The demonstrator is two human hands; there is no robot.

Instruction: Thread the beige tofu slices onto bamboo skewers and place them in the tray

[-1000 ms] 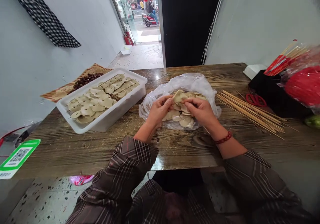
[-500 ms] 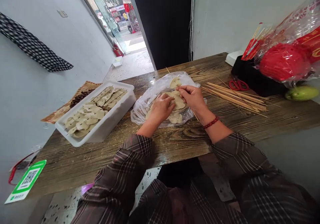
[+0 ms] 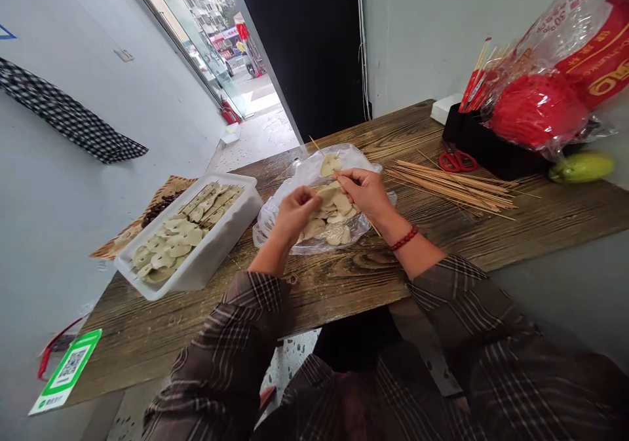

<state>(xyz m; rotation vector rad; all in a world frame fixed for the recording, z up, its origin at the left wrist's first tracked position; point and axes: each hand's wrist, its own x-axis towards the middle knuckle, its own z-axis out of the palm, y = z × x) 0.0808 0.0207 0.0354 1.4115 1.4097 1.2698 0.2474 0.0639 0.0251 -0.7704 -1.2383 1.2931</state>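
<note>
My right hand [image 3: 366, 193] pinches a thin bamboo skewer [image 3: 314, 143]. The skewer's tip points away from me, and its other end comes out below the hand. Threaded on it near the fingertips is one pale round slice [image 3: 330, 164]. My left hand [image 3: 296, 213] is closed, thumb and fingers drawn together over the left side of the pile; whatever they may grip is blurred and hidden. Under both hands, a heap of pale thin slices [image 3: 338, 234] lies on a clear plastic bag [image 3: 268, 226].
On the left, a white plastic tub [image 3: 196, 276] holds skewered slices. Loose bamboo skewers [image 3: 452, 189] lie to the right, near red-handled scissors [image 3: 458, 161]. Beyond are a black box [image 3: 474, 141], a bag-wrapped red bundle [image 3: 538, 110] and a green fruit [image 3: 582, 167]. A QR-code card [image 3: 69, 370] sits front left.
My left hand has lifted off the slices and moved left, its fingers now drawn together. My right hand still pinches the skewer with its slice. The view has shifted slightly.
</note>
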